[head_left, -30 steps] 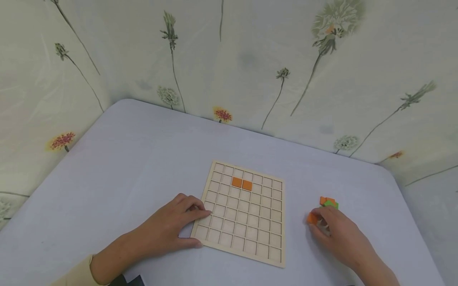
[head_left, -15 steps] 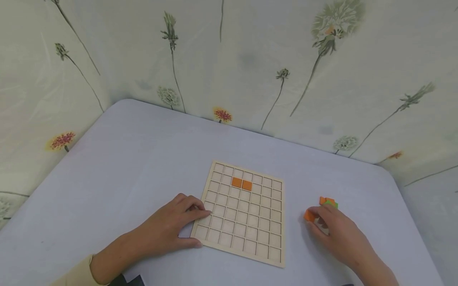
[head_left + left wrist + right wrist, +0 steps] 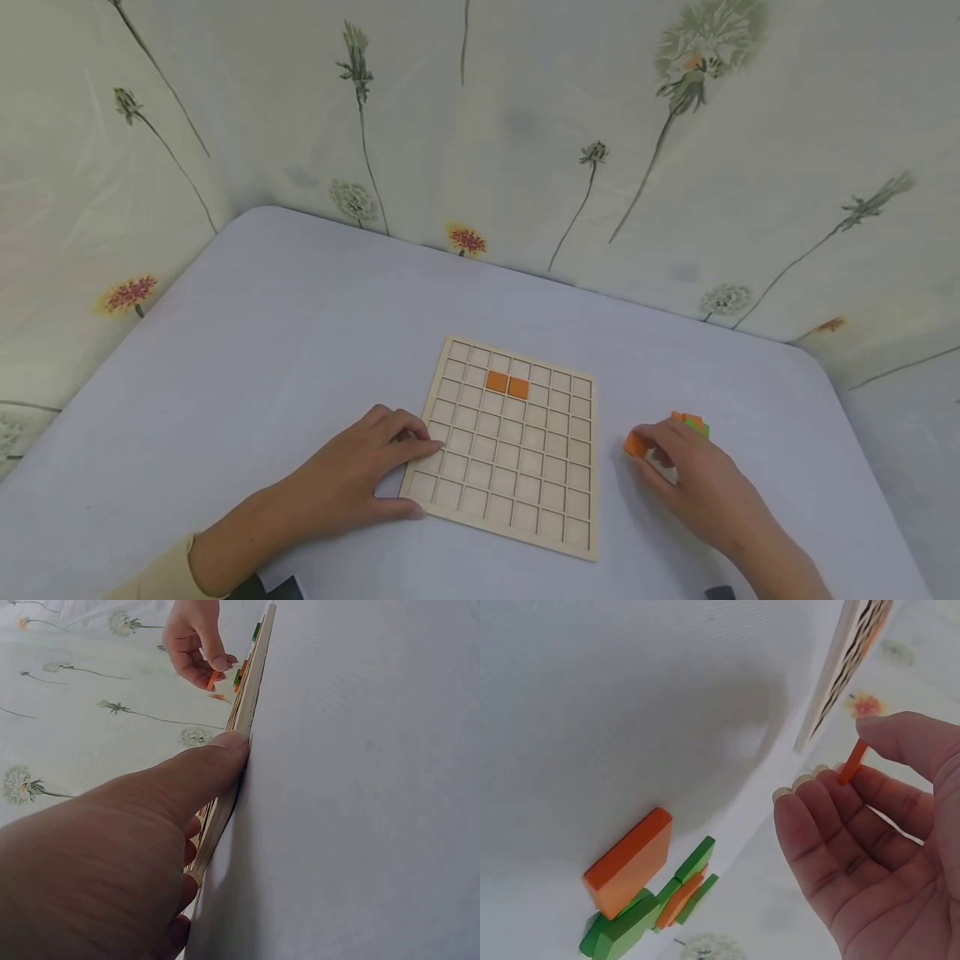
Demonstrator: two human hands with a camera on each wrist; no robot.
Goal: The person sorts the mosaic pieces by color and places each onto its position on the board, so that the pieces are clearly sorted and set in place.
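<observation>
My right hand [image 3: 708, 492] pinches a small square orange tile [image 3: 636, 443] between thumb and fingers, right of the wooden grid board [image 3: 487, 475]. In the right wrist view the pinched tile [image 3: 853, 760] stands edge-on between thumb and fingertips. Over the board's front left corner lies my left hand [image 3: 352, 471]: an extended finger touches the left edge and the thumb the corner. The left wrist view shows that thumb [image 3: 225, 742] against the board's edge [image 3: 223, 814]. Two orange tiles [image 3: 497, 382] sit side by side in the grid near its far edge.
Behind the right hand lies a small pile of tiles, orange [image 3: 686, 417] and green [image 3: 701, 428]; the right wrist view shows several, an orange tile [image 3: 634, 862] nearest. A white cloth [image 3: 337, 308] covers the table, with a flowered curtain [image 3: 525, 167] behind it.
My right hand has moved a little left, away from the tile pile and toward the board, with the orange tile pinched throughout. The left hand and the board have stayed put.
</observation>
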